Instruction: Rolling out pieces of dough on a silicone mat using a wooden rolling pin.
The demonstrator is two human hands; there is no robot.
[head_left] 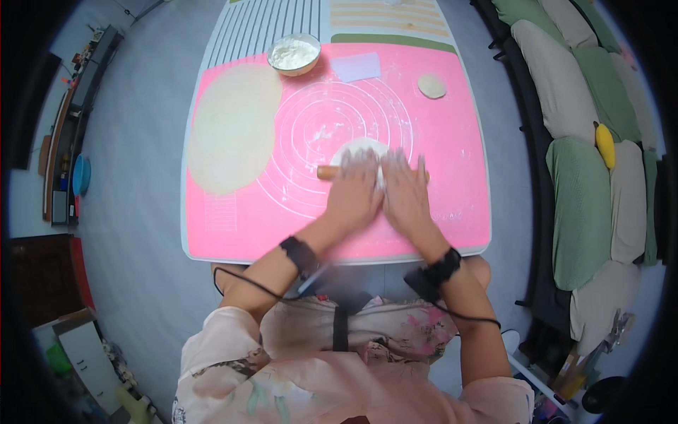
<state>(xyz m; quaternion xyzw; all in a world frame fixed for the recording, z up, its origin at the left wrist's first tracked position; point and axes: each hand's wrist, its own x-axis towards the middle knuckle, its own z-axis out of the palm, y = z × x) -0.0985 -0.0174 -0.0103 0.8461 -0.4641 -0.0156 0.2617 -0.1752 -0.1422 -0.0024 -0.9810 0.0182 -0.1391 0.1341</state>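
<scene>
My left hand [355, 185] and my right hand [405, 189] lie side by side, palms down, on a wooden rolling pin [327, 172]. Both have their fingers stretched forward over the pin, and flour whitens them. Beneath the pin is a piece of white dough [360, 145], mostly covered by my fingers; its far edge shows. All of this rests on a pink mat [311, 230] printed with white rings. A large, thin, pale dough sheet [233, 131] is spread at the left. Toward the far right sits a small round of dough [431, 86].
A glass bowl of flour [294, 55] stands at the mat's far edge, beside a pale lilac rectangular sheet [356, 67]. Loose flour dusts the mat. Beyond the table on the right is a sofa with green and beige cushions [580, 212]. Cables run from bands on my wrists.
</scene>
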